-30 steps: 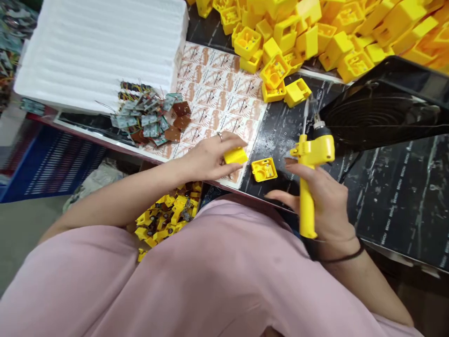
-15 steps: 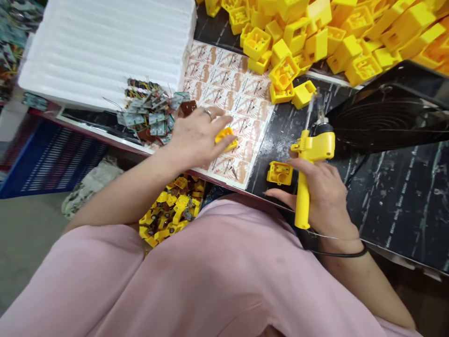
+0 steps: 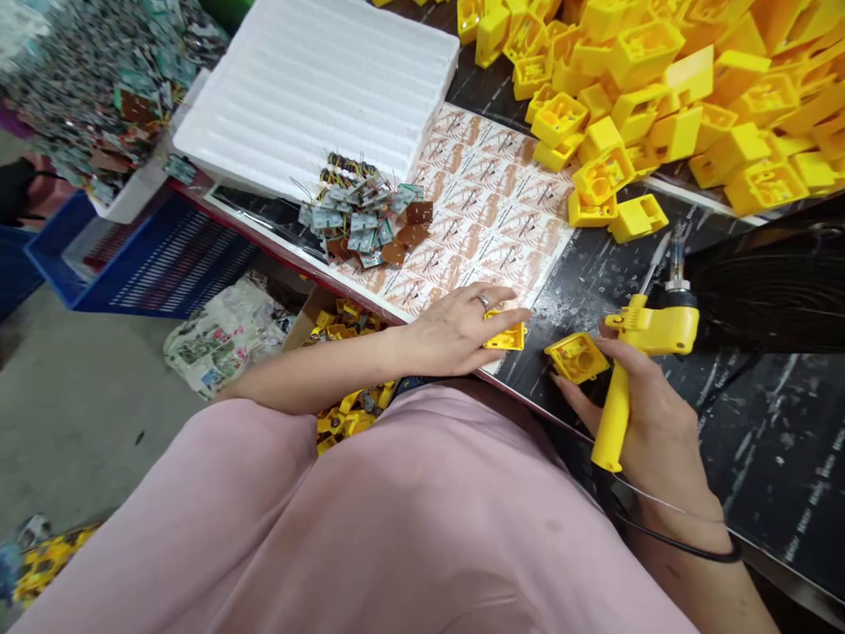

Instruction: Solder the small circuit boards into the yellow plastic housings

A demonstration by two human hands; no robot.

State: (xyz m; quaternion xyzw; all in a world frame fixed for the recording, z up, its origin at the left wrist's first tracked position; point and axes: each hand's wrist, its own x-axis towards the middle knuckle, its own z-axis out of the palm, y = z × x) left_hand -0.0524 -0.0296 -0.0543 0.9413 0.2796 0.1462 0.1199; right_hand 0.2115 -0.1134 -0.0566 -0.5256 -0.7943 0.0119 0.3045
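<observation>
My left hand (image 3: 462, 330) rests at the table's front edge, its fingers curled over a small yellow plastic housing (image 3: 507, 336). In my right hand (image 3: 660, 423) is a yellow soldering gun (image 3: 617, 414), its metal tip pointing away from me and a thin wire trailing from the handle's end. The thumb and forefinger of that same hand pinch another open yellow housing (image 3: 579, 358), which looks slightly tilted. Its inner walls and a round recess show. A short gap separates the two housings. My left fingers partly cover the one under them.
Yellow housings (image 3: 634, 123) are heaped at the back right. A bunch of wired circuit boards (image 3: 363, 220) lies by a white foam block (image 3: 317, 88). A black fan (image 3: 772, 264) stands right of the soldering tip. Below left are a blue crate (image 3: 151, 255) and a box of yellow parts.
My left hand has moved right, bringing its housing closer to my right hand. My right thumb and forefinger have closed on the other housing and tilted it. The camera view has shifted left.
</observation>
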